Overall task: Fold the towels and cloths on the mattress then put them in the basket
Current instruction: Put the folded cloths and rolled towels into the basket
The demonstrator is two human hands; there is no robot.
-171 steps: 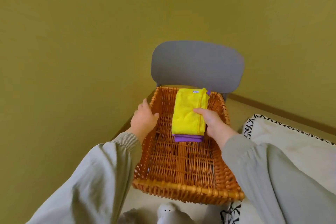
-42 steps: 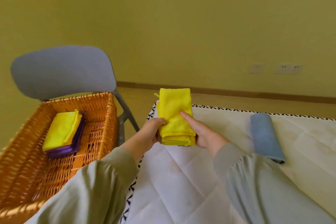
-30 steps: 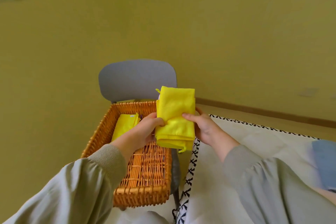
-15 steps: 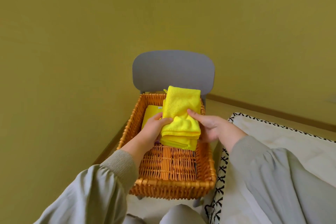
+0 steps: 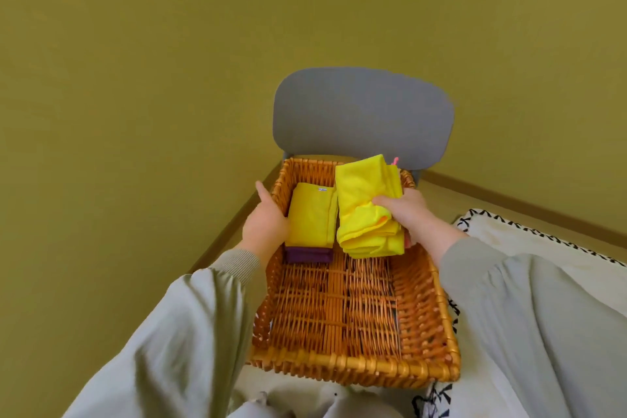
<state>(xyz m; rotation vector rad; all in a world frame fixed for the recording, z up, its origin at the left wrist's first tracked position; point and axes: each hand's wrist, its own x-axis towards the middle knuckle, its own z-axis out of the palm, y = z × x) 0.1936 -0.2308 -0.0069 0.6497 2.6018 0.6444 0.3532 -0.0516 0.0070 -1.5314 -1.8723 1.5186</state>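
Right hand [image 5: 407,214]: grip curled round folded yellow towel [image 5: 366,200], low in the far right part of wicker basket [image 5: 356,366]. Left hand [image 5: 268,224]: grip spread, fingers straight, at the basket's left wall, beside flat yellow cloth [image 5: 310,217] stacked on purple cloth [image 5: 307,255]. Grey chair [image 5: 363,112] behind; mattress [image 5: 543,241] at right.

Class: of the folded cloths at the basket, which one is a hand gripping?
The bulky yellow towel on the right, gripped by the right hand; the flat yellow cloth lies atop the purple cloth.
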